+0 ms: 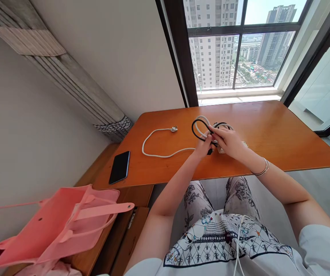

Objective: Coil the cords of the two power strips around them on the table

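Note:
Loops of a black cable (pixel 194 129) and a white cable (pixel 202 117) are bunched together above the table. My left hand (pixel 203 145) is closed around the lower left of the bundle. From the other side my right hand (pixel 225 140) pinches the loops, its fingertips close to my left thumb. A long end of white cord (pixel 153 155) runs left from my hands and curves back to a plug (pixel 174 129) lying on the table. Below my left fingers a small black connector (pixel 209 151) shows. A whitish block (pixel 221 150) sits under my right hand, mostly hidden.
The brown wooden table (pixel 282 134) stands against the window (pixel 242 57). A dark phone (pixel 119 167) lies at its left edge. On a lower wooden surface at left rests an open pink bag (pixel 67 226). A gathered curtain (pixel 75 84) hangs beside the wall.

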### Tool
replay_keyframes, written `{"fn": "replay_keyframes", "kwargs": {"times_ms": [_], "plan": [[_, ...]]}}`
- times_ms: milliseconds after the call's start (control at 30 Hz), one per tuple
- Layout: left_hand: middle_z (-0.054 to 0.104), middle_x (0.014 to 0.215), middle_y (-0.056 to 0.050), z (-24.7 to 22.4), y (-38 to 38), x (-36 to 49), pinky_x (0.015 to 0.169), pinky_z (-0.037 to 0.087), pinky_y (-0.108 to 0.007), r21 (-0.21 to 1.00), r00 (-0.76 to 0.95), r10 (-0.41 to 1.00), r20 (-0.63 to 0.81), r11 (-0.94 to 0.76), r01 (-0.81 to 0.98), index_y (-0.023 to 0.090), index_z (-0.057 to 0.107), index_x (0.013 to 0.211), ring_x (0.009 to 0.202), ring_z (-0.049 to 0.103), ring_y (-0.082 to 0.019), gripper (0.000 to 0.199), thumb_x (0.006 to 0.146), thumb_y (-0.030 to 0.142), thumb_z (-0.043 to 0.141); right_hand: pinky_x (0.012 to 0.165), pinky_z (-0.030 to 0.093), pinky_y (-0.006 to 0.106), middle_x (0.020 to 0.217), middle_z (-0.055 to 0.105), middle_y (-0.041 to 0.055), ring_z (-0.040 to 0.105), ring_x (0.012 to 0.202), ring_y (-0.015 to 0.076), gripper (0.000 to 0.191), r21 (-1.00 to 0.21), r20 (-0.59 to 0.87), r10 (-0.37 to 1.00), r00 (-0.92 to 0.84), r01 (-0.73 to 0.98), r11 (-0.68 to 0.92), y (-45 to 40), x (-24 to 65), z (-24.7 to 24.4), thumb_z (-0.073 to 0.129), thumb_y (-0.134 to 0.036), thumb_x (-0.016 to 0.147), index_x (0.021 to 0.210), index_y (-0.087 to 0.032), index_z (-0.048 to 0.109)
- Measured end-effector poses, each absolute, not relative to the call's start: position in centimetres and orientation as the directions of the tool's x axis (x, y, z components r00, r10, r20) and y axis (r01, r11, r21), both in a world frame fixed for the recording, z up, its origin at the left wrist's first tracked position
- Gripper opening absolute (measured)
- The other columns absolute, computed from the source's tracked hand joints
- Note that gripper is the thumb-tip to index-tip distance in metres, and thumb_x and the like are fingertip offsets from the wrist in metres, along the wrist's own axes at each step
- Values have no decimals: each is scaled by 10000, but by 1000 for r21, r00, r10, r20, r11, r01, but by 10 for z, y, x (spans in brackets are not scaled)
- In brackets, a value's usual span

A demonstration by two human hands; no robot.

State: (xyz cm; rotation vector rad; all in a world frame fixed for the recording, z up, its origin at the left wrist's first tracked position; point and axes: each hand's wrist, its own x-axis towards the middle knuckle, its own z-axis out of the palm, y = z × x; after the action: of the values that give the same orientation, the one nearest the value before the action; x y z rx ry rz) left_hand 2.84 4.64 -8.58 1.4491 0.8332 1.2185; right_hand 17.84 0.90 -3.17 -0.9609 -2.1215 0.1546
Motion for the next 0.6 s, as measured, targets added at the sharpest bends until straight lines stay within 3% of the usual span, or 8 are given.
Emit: {"fn": "replay_keyframes", "kwargs": {"times_ms": [100, 200, 333, 500, 600], "plan": [[482, 586, 30, -87, 47, 25, 452, 327, -246, 964, 291, 921, 260, -266, -22, 195, 552, 819, 497, 433, -99, 660, 680, 837, 615, 819, 489, 323, 977, 735, 91, 654, 882, 205, 403, -562, 507, 786, -353, 556, 612, 13, 174, -35, 444, -209, 996, 1336, -173, 658], [466, 564, 24, -85, 47, 26, 496, 355, -245, 957, 310, 915, 258, -286, 48, 197, 542, 758, 562, 483, -125, 593, 701, 775, 666, 894, 475, 345, 1025, 734, 89, 636, 970, 217, 357, -636, 456, 810, -368, 502, 586, 16, 174, -38, 483, -199, 965, 1222, -190, 731], [423, 539, 39, -84, 45, 30, 460, 330, -241, 983, 262, 951, 167, -181, 33, 199, 507, 726, 484, 426, -102, 592, 814, 785, 515, 922, 473, 369, 946, 683, 80, 603, 956, 211, 311, -670, 476, 800, -364, 440, 599, 15, 176, -46, 500, -272, 962, 1107, -202, 766], [388, 519, 48, -88, 45, 35, 437, 286, -240, 993, 220, 968, 121, -120, -18, 200, 475, 673, 437, 362, -81, 612, 863, 779, 420, 831, 537, 339, 941, 681, 64, 637, 867, 182, 247, -870, 435, 890, -139, 189, 455, 15, 183, -68, 455, -187, 869, 980, -178, 676], [414, 554, 37, -89, 44, 36, 471, 298, -245, 988, 213, 966, 147, -155, 21, 199, 485, 672, 490, 389, -95, 623, 861, 785, 393, 853, 548, 363, 949, 706, 74, 659, 892, 203, 224, -879, 387, 917, -95, 262, 398, 23, 190, -76, 453, -146, 802, 891, -184, 654]]}}
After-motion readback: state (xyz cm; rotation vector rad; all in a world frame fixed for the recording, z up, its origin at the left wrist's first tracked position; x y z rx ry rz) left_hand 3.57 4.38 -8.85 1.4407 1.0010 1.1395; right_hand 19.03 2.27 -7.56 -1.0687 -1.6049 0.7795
